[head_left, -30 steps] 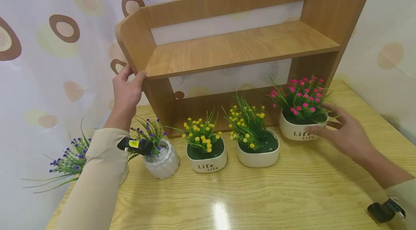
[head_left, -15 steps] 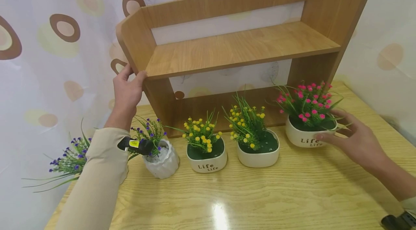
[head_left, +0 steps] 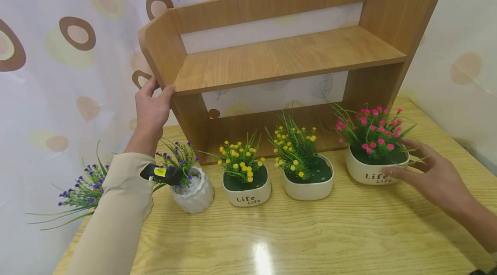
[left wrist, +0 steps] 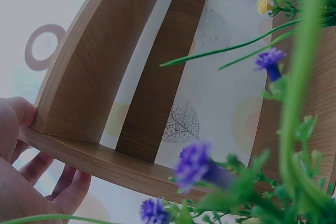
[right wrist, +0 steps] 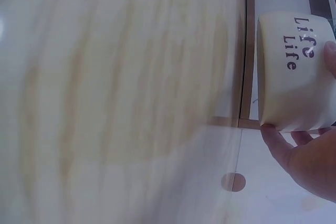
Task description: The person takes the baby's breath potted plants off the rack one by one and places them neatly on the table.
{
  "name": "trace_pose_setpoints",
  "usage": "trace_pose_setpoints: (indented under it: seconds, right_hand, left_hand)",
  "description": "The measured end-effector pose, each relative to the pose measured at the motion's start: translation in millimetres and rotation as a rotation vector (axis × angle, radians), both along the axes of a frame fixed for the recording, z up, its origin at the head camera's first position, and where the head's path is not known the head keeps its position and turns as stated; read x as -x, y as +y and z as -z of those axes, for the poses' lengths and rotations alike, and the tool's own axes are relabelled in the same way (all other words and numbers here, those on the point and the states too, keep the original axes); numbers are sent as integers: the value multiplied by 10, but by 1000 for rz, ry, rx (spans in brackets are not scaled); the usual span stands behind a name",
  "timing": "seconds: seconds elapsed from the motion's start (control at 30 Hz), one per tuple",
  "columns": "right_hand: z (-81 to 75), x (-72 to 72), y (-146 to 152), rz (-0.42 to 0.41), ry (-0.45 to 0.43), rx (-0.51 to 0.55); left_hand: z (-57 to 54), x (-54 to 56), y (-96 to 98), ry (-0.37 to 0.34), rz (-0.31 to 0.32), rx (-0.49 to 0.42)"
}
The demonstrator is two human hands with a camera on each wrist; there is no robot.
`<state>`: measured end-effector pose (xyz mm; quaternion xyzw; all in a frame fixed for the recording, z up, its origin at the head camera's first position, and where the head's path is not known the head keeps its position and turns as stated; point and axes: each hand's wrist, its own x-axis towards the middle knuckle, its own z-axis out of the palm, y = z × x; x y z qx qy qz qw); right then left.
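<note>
My left hand (head_left: 150, 109) grips the left side panel of a two-tier wooden shelf (head_left: 279, 57), thumb on the front edge and fingers behind. The left wrist view shows the same hand (left wrist: 44, 174) at the panel's edge. At the shelf's front right, my right hand (head_left: 440, 180) holds a white pot of pink flowers (head_left: 359, 172), lettered "Life", by its right side. In the right wrist view the white pot (right wrist: 294, 85) sits between thumb and fingers, its base close over the table.
Left of it stand two white pots of yellow flowers (head_left: 308, 189) (head_left: 248, 197) and a grey-white fluted pot (head_left: 196, 195) with purple flowers. Another purple-flowered plant (head_left: 83, 186) is partly behind my left sleeve. A patterned curtain (head_left: 77, 106) hangs behind the wooden table (head_left: 310, 240).
My right hand and the pink-flower pot have moved right and toward me, away from the shelf's front and the yellow-flower pots. The left hand keeps its place on the shelf.
</note>
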<state>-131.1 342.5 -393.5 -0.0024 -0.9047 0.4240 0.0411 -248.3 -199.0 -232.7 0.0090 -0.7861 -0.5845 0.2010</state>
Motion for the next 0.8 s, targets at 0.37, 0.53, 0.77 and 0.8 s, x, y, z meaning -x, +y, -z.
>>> trace_pose_setpoints:
  seconds: [0.37, 0.53, 0.77, 0.8]
  right_hand:
    - [-33, -49, 9, -13, -28, -9]
    - [-14, -56, 30, -17, -38, -17]
    - [18, -57, 54, -23, -49, 11]
    - [21, -53, 56, -25, -53, 12]
  left_hand:
    - [7, 5, -21, 0, -5, 10]
    - [6, 4, -23, 1, -4, 6]
    - [-2, -5, -13, 5, -1, -4]
    - [-3, -5, -12, 6, -2, -3]
